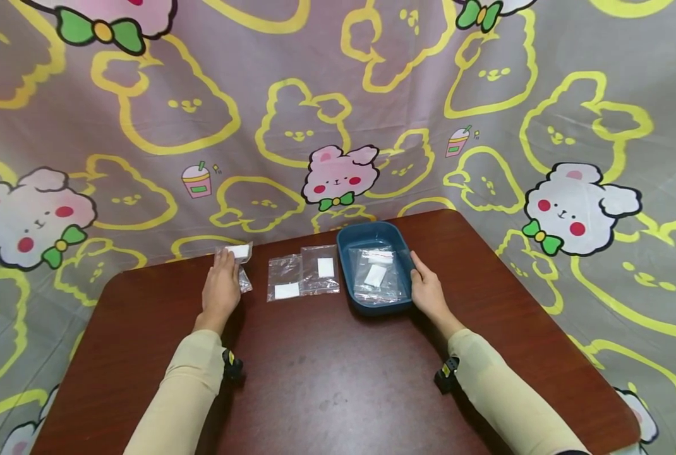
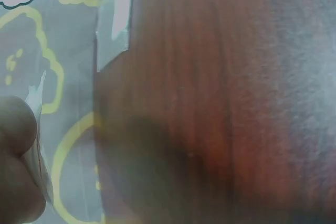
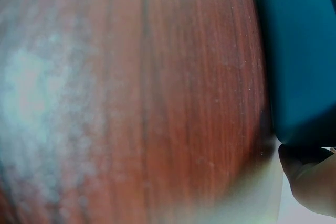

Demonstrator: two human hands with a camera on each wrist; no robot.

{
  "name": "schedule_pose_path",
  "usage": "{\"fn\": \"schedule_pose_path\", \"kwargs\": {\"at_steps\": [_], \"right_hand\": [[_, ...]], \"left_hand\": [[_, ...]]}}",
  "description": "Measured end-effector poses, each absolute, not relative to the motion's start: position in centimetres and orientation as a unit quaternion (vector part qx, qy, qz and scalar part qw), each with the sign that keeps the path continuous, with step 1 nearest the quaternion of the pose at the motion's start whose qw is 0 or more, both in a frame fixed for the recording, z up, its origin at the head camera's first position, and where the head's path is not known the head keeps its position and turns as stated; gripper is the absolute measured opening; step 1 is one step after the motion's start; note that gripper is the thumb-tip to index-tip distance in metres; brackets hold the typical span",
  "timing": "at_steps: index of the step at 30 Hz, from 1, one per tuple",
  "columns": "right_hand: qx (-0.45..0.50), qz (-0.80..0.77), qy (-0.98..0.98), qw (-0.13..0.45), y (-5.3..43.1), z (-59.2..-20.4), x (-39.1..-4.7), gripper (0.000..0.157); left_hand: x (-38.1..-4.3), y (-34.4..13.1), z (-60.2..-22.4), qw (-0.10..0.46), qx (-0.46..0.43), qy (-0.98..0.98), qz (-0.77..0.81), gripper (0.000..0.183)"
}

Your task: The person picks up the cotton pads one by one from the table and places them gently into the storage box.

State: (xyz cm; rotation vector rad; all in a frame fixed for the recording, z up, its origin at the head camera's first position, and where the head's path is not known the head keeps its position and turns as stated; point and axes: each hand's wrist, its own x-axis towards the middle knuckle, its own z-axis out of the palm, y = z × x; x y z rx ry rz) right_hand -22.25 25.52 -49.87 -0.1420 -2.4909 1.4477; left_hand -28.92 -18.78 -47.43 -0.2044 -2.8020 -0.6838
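Observation:
At the table's far left, my left hand holds a clear plastic bag with a white patch. In the left wrist view, the fingers pinch a thin plastic edge, and part of it is hidden behind them. My right hand grips the right side of a dark blue tray. Inside that tray lie clear bags with white patches. Two more flat bags rest between the hand and tray, the left one slightly overlapped by the right one.
The brown wooden table has rounded corners. A patterned cloth hangs close behind its far edge and along the sides. The tray stands near that far edge.

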Motion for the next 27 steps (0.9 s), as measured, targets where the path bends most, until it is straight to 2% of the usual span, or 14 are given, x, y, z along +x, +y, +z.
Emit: {"fn": "schedule_pose_path", "kwargs": {"at_steps": [13,27], "right_hand": [[-0.049,0.495,-0.860,0.117,25.6,-49.9,-22.3,0.050],[-0.049,0.501,-0.857,0.114,25.5,-49.6,-22.1,0.050]], "left_hand": [[-28.8,-18.7,-45.1,0.157,-0.077,-0.955,-0.241,0.043],[-28.7,-18.4,-44.8,0.141,-0.066,-0.957,-0.245,0.044]]}}
